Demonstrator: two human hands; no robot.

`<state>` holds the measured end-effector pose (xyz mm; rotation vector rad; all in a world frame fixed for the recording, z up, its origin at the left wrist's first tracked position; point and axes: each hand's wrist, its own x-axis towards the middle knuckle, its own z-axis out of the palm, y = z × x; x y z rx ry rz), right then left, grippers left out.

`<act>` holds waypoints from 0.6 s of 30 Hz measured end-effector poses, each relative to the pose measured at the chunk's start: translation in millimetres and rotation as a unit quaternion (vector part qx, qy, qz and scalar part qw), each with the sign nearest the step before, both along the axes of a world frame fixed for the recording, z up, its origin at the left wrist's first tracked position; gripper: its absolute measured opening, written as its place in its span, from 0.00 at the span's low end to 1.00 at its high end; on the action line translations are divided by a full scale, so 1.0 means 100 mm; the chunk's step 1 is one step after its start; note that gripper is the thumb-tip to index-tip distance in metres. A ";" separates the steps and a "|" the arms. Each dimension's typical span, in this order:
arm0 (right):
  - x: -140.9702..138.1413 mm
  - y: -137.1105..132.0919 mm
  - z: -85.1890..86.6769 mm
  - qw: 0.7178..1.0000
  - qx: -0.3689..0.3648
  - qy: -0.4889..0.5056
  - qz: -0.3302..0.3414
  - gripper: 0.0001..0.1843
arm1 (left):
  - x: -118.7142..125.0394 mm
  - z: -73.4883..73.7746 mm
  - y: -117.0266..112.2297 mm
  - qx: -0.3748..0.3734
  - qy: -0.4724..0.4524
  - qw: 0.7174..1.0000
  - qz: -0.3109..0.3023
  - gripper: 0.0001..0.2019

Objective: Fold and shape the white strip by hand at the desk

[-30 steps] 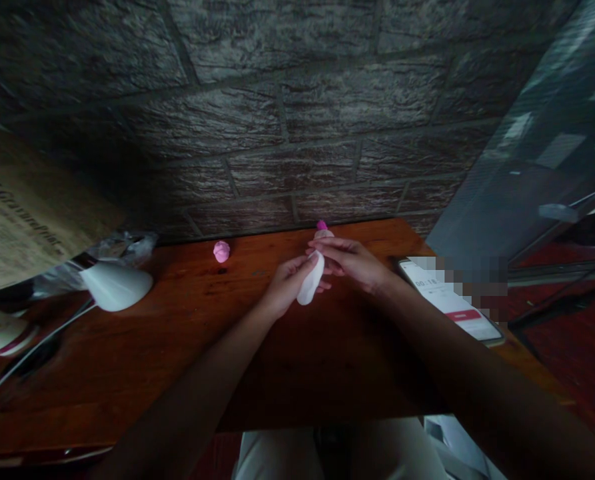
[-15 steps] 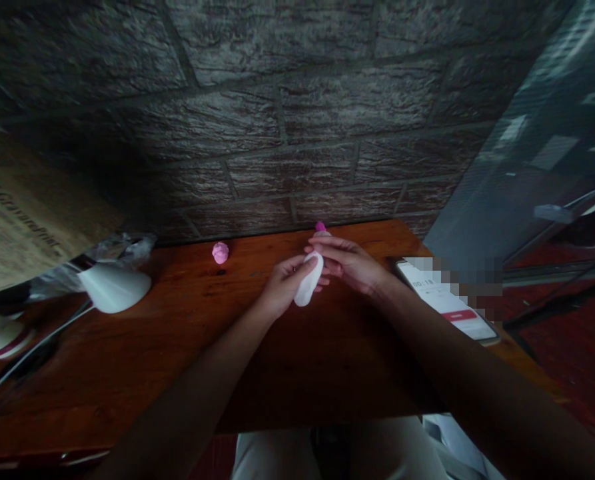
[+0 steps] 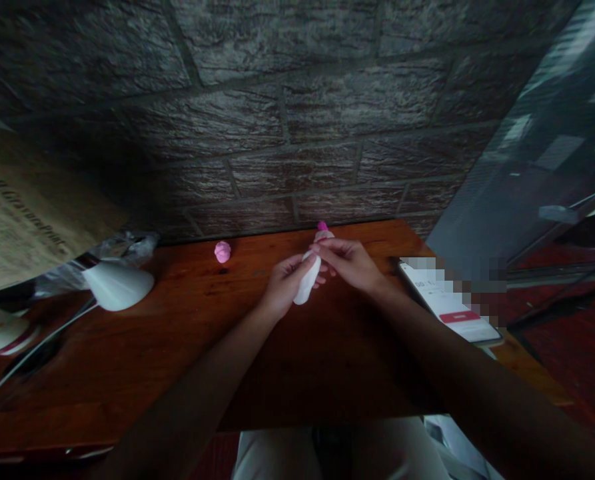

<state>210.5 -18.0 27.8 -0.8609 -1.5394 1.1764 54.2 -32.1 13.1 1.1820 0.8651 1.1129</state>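
Note:
A smooth white elongated piece, perhaps modelling clay [image 3: 306, 281], hangs tilted over the wooden table. My left hand [image 3: 283, 285] is closed on it, thumb along its side. At its upper end my right hand [image 3: 350, 263] pinches with thumb and fingertips touching it; the exact contact is partly hidden. Just behind my right fingers stands a pale pink lump with a magenta top [image 3: 322, 230], its lower part covered by the hand. Farther left, a pink crinkled ball [image 3: 222, 252] rests near the wall side of the table.
On the right lies a phone [image 3: 457, 310] with a lit screen. A white cone-shaped object with a cable [image 3: 120, 287], a paper cup [image 3: 0, 330], crumpled clear plastic [image 3: 140, 245] and a printed brown paper bag [image 3: 32, 207] are at the left. A stone wall [image 3: 287, 113] borders the table.
My right fingers have curled from a flatter, stretched pose into a pinch at the white piece's upper end. The left hand keeps its hold almost unmoved; the view shifts slightly.

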 end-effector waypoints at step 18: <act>-0.02 -0.03 0.01 0.995 0.023 0.021 0.095 0.16 | 0.00 0.01 0.06 -0.037 -0.129 0.991 -0.015 0.13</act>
